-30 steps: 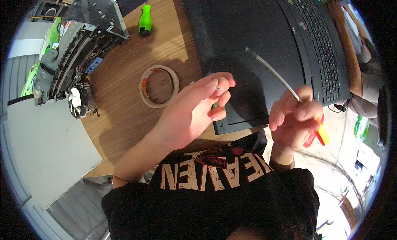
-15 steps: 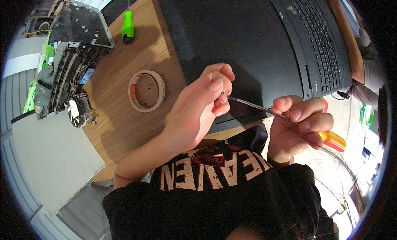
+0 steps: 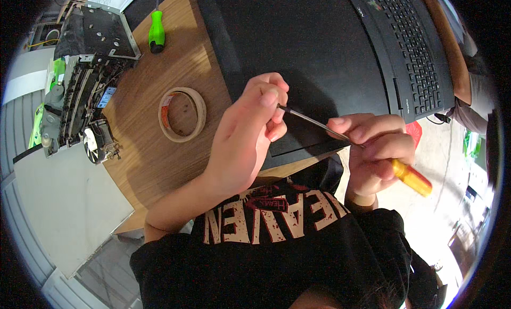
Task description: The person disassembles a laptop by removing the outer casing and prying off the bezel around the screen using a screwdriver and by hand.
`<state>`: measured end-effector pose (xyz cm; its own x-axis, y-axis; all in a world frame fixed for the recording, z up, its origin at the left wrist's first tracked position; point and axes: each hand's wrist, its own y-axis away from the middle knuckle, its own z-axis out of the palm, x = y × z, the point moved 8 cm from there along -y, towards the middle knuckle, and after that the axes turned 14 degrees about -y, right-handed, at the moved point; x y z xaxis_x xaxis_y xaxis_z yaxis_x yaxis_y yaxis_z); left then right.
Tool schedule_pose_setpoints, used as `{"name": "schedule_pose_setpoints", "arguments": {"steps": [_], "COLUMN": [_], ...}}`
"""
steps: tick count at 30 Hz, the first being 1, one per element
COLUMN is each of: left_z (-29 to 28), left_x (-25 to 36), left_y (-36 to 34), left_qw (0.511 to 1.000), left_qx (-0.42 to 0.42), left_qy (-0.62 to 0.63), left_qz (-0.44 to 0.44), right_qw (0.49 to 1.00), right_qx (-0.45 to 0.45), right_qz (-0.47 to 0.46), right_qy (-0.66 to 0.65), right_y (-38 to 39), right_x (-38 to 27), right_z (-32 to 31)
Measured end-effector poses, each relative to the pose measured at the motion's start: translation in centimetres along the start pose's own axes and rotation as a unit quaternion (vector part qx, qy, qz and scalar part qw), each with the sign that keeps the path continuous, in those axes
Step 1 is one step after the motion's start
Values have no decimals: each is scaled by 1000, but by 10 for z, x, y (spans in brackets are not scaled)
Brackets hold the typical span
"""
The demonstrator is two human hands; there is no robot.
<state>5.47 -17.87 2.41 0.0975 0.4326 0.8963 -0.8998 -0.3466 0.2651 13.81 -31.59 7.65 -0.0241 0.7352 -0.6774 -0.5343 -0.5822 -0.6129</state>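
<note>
My right hand [image 3: 380, 152] is closed round a screwdriver with a yellow and red handle [image 3: 412, 177]. Its thin metal shaft [image 3: 314, 122] points up and left toward my other hand. My left hand [image 3: 242, 128] pinches at the dark tip of the shaft. A tiny dark metal piece seems to sit between those fingers, too small to make out. Both hands are raised over the near edge of a black laptop, opened flat, its dark screen [image 3: 287, 32] beneath them and its keyboard [image 3: 407, 48] farther right.
On the wooden table [image 3: 183, 43] lie a tape roll [image 3: 202, 115] and a green-handled screwdriver [image 3: 156, 30]. At left stand a dismantled machine [image 3: 85, 91], a small fan [image 3: 91, 145] and a pale board [image 3: 58, 202]. Another person's arm [image 3: 452, 48] reaches in at far right.
The screwdriver's yellow handle has come further into sight below my right hand, whose fingers have shifted along it. Both hands have moved slightly left and up in the picture.
</note>
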Motion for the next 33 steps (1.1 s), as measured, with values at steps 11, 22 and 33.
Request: {"name": "schedule_pose_setpoints", "arguments": {"steps": [11,22,33], "left_z": [-10,-14,-71], "left_x": [18,29,-9], "left_y": [0,2,59], "left_qw": [982,976,970], "left_qx": [-34,-31,100], "left_qy": [-168,-161,-211], "left_qz": [78,141,69], "right_qw": [999,991,992], "right_qx": [-5,110,65], "right_qz": [39,73,104], "right_qy": [-32,-17,19], "right_y": [4,14,23], "right_x": [1,13,15], "right_z": [-5,-14,-4]}}
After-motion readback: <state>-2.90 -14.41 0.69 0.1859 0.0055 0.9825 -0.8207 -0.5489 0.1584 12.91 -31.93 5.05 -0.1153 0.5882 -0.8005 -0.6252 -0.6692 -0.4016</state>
